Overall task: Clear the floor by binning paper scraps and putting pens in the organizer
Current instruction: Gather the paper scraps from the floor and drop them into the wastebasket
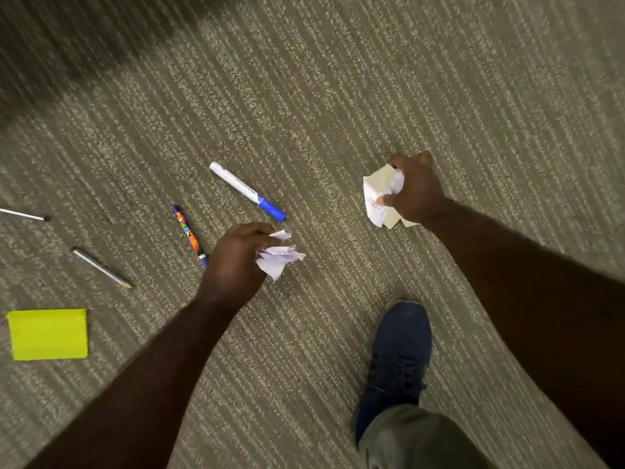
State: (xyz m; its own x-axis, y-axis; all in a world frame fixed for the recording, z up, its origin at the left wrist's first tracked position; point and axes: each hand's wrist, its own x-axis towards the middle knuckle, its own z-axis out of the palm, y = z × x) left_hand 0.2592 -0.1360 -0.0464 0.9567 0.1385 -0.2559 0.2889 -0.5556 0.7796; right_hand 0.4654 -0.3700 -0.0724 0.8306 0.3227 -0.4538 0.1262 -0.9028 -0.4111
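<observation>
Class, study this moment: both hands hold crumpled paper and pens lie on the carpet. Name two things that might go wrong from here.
1. The left hand grips its paper scraps loosely, with pieces sticking out, so bits may drop back onto the carpet.
2. With the right hand also full of crumpled paper, the blue marker and patterned pen lie near the stepping shoe and might be trodden on.

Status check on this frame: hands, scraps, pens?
Left hand and right hand each clutch crumpled paper. Blue-capped marker, patterned pen still on carpet. Bin, organizer unseen.
</observation>
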